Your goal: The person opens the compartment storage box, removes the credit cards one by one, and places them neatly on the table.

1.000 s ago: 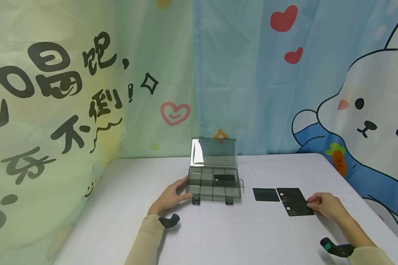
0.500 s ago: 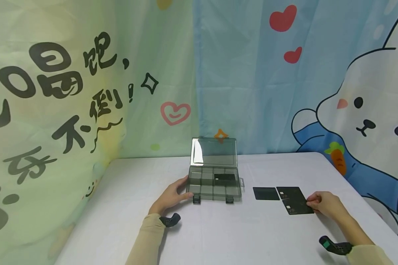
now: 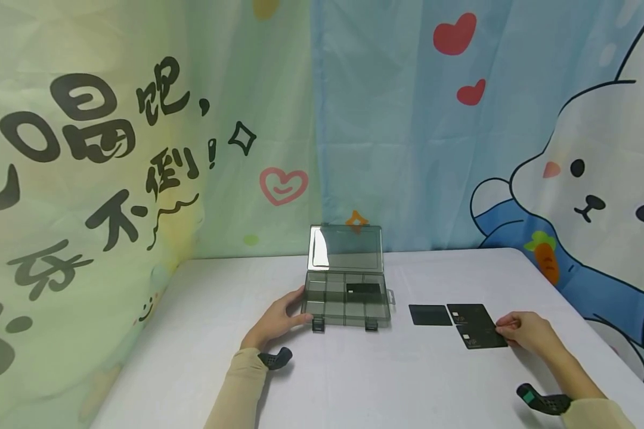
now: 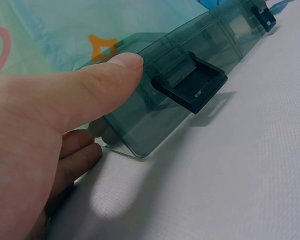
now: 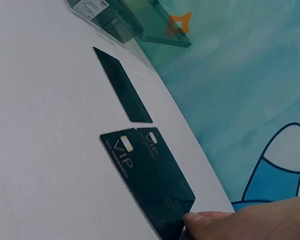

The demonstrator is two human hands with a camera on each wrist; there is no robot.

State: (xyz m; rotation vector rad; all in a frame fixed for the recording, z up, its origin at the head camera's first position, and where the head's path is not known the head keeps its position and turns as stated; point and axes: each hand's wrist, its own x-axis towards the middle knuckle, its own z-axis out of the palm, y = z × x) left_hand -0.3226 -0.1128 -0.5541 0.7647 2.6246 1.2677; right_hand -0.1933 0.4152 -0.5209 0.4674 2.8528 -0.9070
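Note:
A translucent grey-green plastic compartment box (image 3: 330,313) stands on the table with its lid (image 3: 349,250) raised. A black card (image 3: 367,289) lies in one of its right compartments. My left hand (image 3: 273,322) grips the box's left front corner, thumb near a black latch (image 4: 195,85) and the other fingers at the side, partly hidden. To the right, my right hand (image 3: 528,332) pinches the right edge of the nearer VIP card (image 3: 480,338). That card touches or overlaps a second VIP card (image 5: 150,137) behind it. A plain black card (image 3: 430,314) lies left of them.
A white-covered table (image 3: 397,381) carries everything. Behind it hangs a printed curtain (image 3: 408,149), close behind the raised lid. A second black latch (image 3: 371,323) sticks out at the box's front right, and a small loop (image 3: 391,297) juts from its right side.

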